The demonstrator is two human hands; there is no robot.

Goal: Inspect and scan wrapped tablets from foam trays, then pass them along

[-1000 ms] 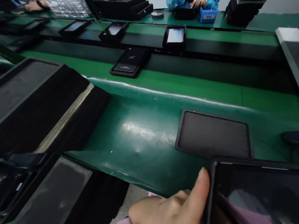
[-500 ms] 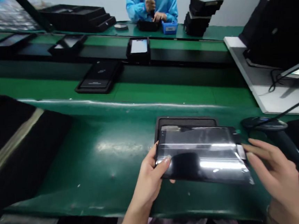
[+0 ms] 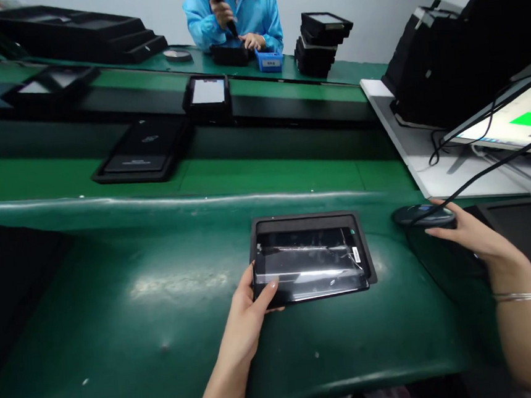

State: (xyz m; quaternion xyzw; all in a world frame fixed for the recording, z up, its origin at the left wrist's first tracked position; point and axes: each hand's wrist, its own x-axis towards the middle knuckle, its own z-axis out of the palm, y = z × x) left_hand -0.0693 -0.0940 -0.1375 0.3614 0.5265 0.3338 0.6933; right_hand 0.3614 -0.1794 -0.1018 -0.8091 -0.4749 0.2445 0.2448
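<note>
A dark tablet (image 3: 309, 268) wrapped in shiny clear film lies in a black foam tray (image 3: 365, 246) on the green mat (image 3: 117, 311) in front of me. My left hand (image 3: 245, 315) grips the tablet's near left corner, thumb on its screen edge. My right hand (image 3: 470, 233) reaches right and rests on a black handheld scanner (image 3: 422, 215) with a cable, fingers laid over its head.
A green conveyor (image 3: 267, 174) carries a black tray (image 3: 143, 151) and a lit device (image 3: 208, 92). A person in a blue coat (image 3: 233, 13) works at the far side beside stacked black trays (image 3: 321, 42). A white stand (image 3: 434, 159) with a monitor (image 3: 514, 121) sits at right.
The tablet went from held above the tray to lying in it. My right hand left the tablet and moved right onto the scanner. The view shifted right.
</note>
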